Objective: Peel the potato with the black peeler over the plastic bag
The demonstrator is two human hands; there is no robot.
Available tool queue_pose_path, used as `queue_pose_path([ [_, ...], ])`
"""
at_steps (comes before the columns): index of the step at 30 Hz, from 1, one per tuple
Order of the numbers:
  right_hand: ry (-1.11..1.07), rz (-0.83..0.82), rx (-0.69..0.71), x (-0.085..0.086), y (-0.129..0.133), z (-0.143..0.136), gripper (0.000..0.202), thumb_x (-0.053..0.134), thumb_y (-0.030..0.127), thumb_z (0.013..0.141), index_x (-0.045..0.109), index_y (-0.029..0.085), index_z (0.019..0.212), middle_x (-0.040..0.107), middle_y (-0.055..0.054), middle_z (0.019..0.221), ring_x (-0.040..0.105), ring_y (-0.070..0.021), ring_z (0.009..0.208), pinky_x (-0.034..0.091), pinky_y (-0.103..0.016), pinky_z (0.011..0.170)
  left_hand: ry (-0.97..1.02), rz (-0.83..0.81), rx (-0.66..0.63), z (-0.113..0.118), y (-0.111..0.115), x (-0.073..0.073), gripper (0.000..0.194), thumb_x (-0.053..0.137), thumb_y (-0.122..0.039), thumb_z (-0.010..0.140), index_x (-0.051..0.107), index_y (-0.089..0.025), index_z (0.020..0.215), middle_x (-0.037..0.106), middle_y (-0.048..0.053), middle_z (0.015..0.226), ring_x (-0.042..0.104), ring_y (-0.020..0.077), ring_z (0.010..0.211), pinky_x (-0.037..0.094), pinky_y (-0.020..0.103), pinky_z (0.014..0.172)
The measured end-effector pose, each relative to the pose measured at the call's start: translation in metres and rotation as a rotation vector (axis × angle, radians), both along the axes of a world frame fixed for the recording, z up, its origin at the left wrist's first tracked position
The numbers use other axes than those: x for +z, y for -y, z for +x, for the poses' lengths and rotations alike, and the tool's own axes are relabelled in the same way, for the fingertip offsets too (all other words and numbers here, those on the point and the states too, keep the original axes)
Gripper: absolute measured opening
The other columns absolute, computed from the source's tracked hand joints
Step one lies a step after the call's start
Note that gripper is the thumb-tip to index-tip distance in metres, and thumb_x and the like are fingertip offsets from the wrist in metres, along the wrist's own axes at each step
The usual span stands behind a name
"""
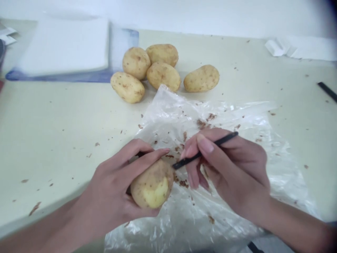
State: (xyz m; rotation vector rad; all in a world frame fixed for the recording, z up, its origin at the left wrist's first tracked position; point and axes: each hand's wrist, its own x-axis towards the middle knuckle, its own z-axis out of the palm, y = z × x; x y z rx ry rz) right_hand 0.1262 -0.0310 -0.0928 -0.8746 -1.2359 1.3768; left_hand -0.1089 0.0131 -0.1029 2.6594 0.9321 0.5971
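Note:
My left hand (118, 179) is closed around a potato (152, 182), its fingers over the top and its thumb underneath. Part of the skin is gone on the near side, baring a pale yellow patch. In my right hand (226, 168) a thin black stick-like tool (205, 151) is pinched between thumb and fingers. The tool's lower tip meets or nearly meets the potato's right edge; I cannot tell whether they touch. Under both hands lies a crinkled clear plastic sheet (223, 214), sprinkled with brown skin scraps (202, 124).
Several whole potatoes (163, 76) sit beyond the plastic. A white pad (68, 45) rests on a blue-edged sheet at the back left. White folded paper (310, 48) lies at the back right, and a black strip (328, 91) at the right edge. Brown bits dot the table (65, 116).

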Motion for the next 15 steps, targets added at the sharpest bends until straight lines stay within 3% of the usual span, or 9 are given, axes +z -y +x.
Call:
queue_pose_path([
  [3,0.043,0.033,0.053,0.0006,0.0023,-0.0019,0.027,0.04,0.024,0.117,0.054,0.004,0.106,0.059,-0.002,0.079,0.062,0.0033,0.069,0.05,-0.004,0.061,0.045,-0.013,-0.001,0.001,0.0003,-0.0006,0.063,0.079,-0.05,0.08,0.06,-0.029,0.136,0.06,-0.005,0.127,0.063,-0.0074,0.109,0.054,0.0,0.094],
  [8,0.023,-0.055,-0.043,-0.0022,-0.0002,0.0001,0.03,0.045,0.029,0.117,0.055,0.004,0.104,0.058,-0.001,0.077,0.062,0.0053,0.068,0.05,0.001,0.06,0.015,-0.053,0.004,0.0003,-0.0007,-0.0016,0.063,0.075,-0.058,0.084,0.061,-0.033,0.14,0.06,-0.004,0.131,0.064,-0.0069,0.112,0.056,0.0,0.096],
  [13,0.03,-0.012,0.082,-0.0018,0.0026,0.0015,0.026,0.041,0.025,0.117,0.056,0.005,0.109,0.061,-0.002,0.081,0.065,0.004,0.073,0.052,-0.001,0.063,0.035,-0.001,-0.009,0.0005,-0.0029,-0.0005,0.06,0.076,-0.053,0.082,0.06,-0.029,0.135,0.061,-0.004,0.127,0.065,-0.0057,0.109,0.057,0.002,0.093],
  [15,0.087,0.014,0.053,-0.0041,0.0025,0.0026,0.024,0.044,0.023,0.116,0.058,0.005,0.11,0.061,-0.001,0.082,0.064,0.0046,0.073,0.053,-0.001,0.065,0.032,-0.012,0.003,0.0002,-0.003,-0.0003,0.063,0.077,-0.055,0.081,0.06,-0.03,0.137,0.061,-0.004,0.128,0.065,-0.0052,0.109,0.057,0.002,0.092],
])
